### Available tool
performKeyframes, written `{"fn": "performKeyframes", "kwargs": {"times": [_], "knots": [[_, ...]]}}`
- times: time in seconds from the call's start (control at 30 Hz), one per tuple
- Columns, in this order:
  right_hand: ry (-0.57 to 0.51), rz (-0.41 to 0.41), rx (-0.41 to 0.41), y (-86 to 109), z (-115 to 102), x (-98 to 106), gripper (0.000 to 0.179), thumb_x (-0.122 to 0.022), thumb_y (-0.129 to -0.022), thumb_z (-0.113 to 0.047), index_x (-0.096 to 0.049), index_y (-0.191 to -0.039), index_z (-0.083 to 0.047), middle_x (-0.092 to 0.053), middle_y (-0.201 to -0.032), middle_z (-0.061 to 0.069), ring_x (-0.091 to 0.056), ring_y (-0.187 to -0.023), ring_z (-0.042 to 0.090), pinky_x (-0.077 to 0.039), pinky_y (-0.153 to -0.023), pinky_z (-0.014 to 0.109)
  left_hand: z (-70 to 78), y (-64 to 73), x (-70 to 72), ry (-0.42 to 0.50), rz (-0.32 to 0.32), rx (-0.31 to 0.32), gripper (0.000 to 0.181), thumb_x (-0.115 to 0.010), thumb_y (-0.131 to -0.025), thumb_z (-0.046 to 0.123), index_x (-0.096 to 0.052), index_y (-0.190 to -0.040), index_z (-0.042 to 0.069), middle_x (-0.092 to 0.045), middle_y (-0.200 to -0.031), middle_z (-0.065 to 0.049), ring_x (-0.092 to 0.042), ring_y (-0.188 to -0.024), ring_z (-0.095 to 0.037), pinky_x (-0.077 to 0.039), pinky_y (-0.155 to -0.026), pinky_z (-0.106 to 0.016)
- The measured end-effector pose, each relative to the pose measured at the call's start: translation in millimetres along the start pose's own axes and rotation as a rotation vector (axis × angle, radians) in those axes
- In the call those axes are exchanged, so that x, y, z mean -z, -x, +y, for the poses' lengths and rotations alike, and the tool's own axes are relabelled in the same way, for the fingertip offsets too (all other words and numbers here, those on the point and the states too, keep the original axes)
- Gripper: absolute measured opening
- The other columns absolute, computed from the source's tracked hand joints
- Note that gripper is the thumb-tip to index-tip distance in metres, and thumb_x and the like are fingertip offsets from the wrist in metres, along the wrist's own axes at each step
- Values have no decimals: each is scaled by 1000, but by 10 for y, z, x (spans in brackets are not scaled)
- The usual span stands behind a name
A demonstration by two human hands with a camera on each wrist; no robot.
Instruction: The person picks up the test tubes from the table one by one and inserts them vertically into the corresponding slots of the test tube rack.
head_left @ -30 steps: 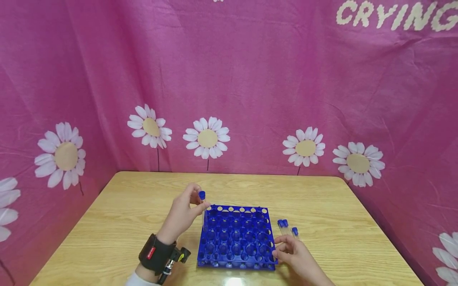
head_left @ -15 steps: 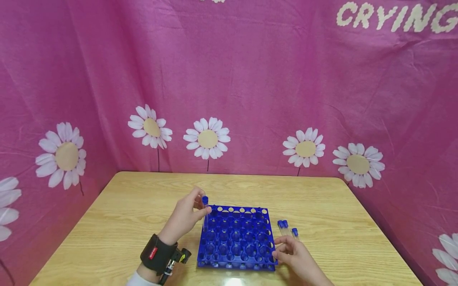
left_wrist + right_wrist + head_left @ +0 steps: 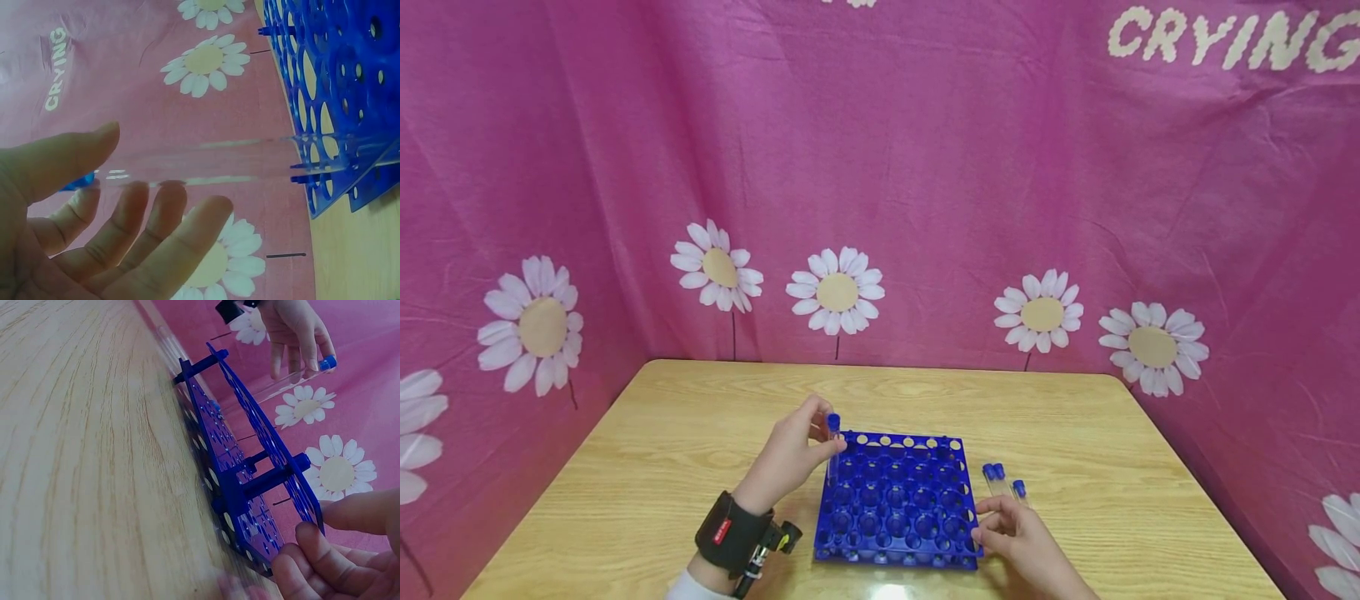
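Note:
My left hand [image 3: 784, 467] pinches a clear test tube [image 3: 206, 161] near its blue cap [image 3: 833, 422], thumb on one side and fingers on the other. The tube stands nearly upright at the far left corner of a blue two-tier test tube rack [image 3: 897, 498]. Its lower part passes through the upper plate, as the left wrist view shows. Whether the tip touches the lower plate I cannot tell. At the rack's near right side, my right hand [image 3: 1026, 542] grips the upper plate's edge [image 3: 312, 512] between thumb and fingers.
Several more clear tubes with blue caps [image 3: 994, 472] lie on the wooden table [image 3: 1120, 500], right of the rack and partly behind my right hand. A pink curtain [image 3: 925, 167] with daisies surrounds the table. A black strap [image 3: 730, 533] with a camera is on my left wrist.
My left hand has lowered the test tube slightly and shifted it a little right at the far left corner of the rack. My right hand keeps its hold on the rack's edge.

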State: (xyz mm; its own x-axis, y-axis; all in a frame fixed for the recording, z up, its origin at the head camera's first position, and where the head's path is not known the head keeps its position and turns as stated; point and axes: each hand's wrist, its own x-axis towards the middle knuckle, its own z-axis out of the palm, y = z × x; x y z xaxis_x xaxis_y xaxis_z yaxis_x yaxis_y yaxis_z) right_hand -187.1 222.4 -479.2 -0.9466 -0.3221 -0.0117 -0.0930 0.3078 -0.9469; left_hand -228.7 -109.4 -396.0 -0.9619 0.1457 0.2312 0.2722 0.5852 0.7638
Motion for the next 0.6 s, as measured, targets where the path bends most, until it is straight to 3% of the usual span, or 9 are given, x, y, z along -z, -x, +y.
{"fn": "performKeyframes", "kwargs": {"times": [0.17, 0.3, 0.47, 0.6], "knots": [[-3, -9, 5, 0, 7, 2, 40, -64, -90, -4, -47, -118, 20, -67, -85, 13, -62, -67, 7, -56, -67, 27, -3, 6, 106, 9, -17, 33, 36, -77, -83, 15, -55, -111, 12, -63, -100, -5, -64, -91, -17, -56, -74, -33], [-7, -9, 4, -2, 7, 4, 41, -65, -90, -4, -47, -118, 19, -67, -85, 13, -62, -67, 7, -56, -68, 27, -88, -3, 258, -14, -32, 80, 38, -77, -83, 16, -56, -112, 7, -65, -102, -9, -64, -91, -19, -56, -75, -35], [5, -4, 17, -7, 16, 6, 40, -65, -90, -5, -47, -118, 19, -67, -85, 13, -61, -67, 7, -56, -67, 26, -334, -21, 386, -99, -46, 210, 39, -76, -84, 19, -57, -114, 2, -64, -98, -13, -61, -86, -22, -52, -68, -34], [9, 0, 14, -6, 19, 4, 40, -65, -90, -5, -48, -118, 19, -67, -84, 13, -61, -67, 6, -55, -67, 25, -554, -18, 379, -184, -90, 314, 44, -77, -81, 18, -57, -112, -5, -64, -98, -17, -58, -81, -24, -48, -65, -34]]}}
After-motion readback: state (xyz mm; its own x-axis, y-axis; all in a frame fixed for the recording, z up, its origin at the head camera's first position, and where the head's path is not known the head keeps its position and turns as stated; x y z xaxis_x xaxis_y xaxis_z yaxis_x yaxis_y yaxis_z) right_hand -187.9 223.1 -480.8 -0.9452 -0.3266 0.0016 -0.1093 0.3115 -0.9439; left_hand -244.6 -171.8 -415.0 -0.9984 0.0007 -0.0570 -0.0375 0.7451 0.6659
